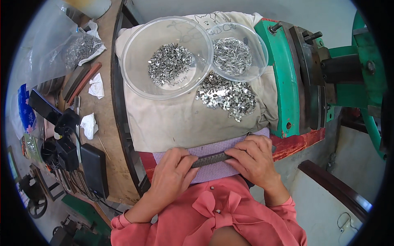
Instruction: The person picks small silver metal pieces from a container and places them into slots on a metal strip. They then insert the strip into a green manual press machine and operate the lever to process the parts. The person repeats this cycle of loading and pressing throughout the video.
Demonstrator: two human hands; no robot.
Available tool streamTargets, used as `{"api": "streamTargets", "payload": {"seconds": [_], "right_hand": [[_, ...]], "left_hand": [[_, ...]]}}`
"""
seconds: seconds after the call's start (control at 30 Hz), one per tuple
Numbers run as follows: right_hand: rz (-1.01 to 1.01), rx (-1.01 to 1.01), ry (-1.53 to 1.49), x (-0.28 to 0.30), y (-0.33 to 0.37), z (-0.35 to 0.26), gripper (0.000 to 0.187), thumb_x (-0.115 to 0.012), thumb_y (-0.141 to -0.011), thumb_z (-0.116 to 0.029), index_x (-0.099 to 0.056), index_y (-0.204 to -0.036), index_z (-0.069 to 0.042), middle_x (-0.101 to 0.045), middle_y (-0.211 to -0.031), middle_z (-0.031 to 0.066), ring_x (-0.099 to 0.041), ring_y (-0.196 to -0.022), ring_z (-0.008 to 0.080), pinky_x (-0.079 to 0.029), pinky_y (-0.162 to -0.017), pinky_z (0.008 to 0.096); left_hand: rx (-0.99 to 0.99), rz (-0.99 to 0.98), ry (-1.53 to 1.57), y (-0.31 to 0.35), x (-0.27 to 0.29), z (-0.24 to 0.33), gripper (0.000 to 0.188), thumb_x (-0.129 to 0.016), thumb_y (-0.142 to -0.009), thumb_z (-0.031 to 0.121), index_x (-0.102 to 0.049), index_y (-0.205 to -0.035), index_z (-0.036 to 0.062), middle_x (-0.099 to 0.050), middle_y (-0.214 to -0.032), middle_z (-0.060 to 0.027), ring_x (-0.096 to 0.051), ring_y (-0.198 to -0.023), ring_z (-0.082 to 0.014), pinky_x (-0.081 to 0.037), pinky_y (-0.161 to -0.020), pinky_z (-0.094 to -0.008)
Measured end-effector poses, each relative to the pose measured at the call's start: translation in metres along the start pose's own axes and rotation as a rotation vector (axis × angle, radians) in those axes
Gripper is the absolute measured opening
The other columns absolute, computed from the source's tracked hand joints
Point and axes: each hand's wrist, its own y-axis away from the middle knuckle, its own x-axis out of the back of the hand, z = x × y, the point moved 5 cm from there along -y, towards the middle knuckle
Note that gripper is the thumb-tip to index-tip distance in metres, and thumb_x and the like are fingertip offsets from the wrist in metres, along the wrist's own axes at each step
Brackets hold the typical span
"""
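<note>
A dark grey, narrow bar with a row of small notches [211,159] lies crosswise before me, over a purple checked cloth [213,174]. My left hand [172,169] is closed on its left end, thumb and fingers pinching it. Its right end is gripped by my right hand [255,159], whose fingers curl over it. Whether small parts sit in the notches is too fine to tell. Beyond the hands, a heap of small shiny metal pieces [230,98] rests on a beige cloth [156,127].
Behind the heap stand a large clear tub [126,67] of short metal pieces and a smaller clear bowl [264,47] of slim metal pins. A green press [283,94] rises at the right. On the wooden table [108,168] at left lie a black power bank-like box [94,170], tissues and bags.
</note>
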Motion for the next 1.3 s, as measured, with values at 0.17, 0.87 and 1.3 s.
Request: {"api": "streamTargets", "payload": {"seconds": [0.17, 0.87, 1.3], "right_hand": [[-0.041, -0.014, -0.086, 0.007, -0.006, 0.006, 0.025, -0.084, -0.072, -0.017, -0.073, -0.094, -0.013, -0.061, -0.093, -0.0007, -0.059, -0.094, 0.0229, -0.042, -0.085, 0.0384], [-0.101, 0.086, 0.112, -0.018, -0.043, -0.015, 0.013, -0.065, -0.083, -0.014, -0.062, -0.095, -0.008, -0.056, -0.091, 0.0053, -0.056, -0.089, 0.0242, -0.043, -0.083, 0.0378], [0.095, -0.071, 0.167, -0.008, -0.064, 0.007, 0.014, -0.075, -0.082, -0.01, -0.064, -0.091, -0.009, -0.057, -0.088, 0.0048, -0.056, -0.084, 0.0267, -0.041, -0.077, 0.04]], "left_hand": [[-0.029, -0.006, 0.019, -0.005, 0.0, 0.001, 0.032, -0.083, -0.074, 0.008, -0.067, -0.101, 0.0041, -0.061, -0.096, -0.0111, -0.062, -0.085, -0.031, -0.051, -0.068, -0.0398], [-0.198, 0.016, -0.192, -0.028, -0.006, -0.003, 0.012, -0.074, -0.085, 0.012, -0.064, -0.09, 0.0091, -0.055, -0.083, -0.0053, -0.064, -0.069, -0.0247, -0.052, -0.058, -0.038], [-0.236, 0.015, -0.144, -0.03, -0.007, -0.008, 0.012, -0.072, -0.085, 0.012, -0.065, -0.093, 0.0118, -0.055, -0.084, -0.004, -0.063, -0.067, -0.0232, -0.051, -0.058, -0.0375]]}}
